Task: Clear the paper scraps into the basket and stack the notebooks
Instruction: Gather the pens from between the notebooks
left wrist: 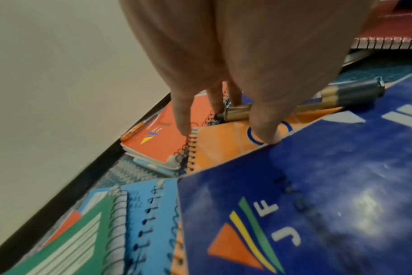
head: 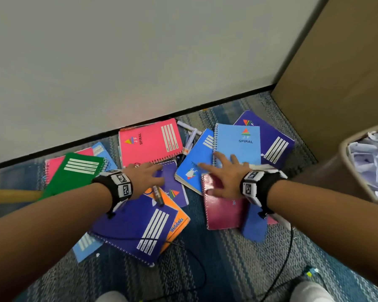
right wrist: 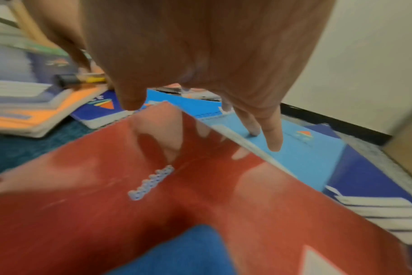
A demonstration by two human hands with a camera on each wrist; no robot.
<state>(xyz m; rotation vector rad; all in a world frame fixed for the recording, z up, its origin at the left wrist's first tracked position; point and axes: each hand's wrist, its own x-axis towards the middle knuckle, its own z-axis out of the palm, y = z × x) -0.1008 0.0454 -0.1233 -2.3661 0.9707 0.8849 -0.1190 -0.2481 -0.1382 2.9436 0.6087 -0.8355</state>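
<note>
Carpeted floor (head: 216,264) is covered in scattered notebooks, with the basket (head: 356,184) of paper scraps (head: 371,158) off to the right. Left hand (head: 143,178) lies on a purple notebook (head: 172,182) by a marker (head: 158,195); right hand (head: 224,173) is spread flat across the maroon notebook (head: 223,209) and a light blue one (head: 239,141).

Left wrist view: fingers (left wrist: 182,113) hang straight down, grip wide, thumb touching the orange notebook (left wrist: 223,143) beside the marker (left wrist: 341,96).

Right wrist view: grip also wide, fingertips (right wrist: 274,141) over the light blue cover (right wrist: 303,148), maroon notebook (right wrist: 153,204) underneath.

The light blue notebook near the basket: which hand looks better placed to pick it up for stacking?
The right hand, probably. Its straight fingers already rest on the light blue notebook, while the left hand is spread over a purple notebook and a pen farther away.
</note>
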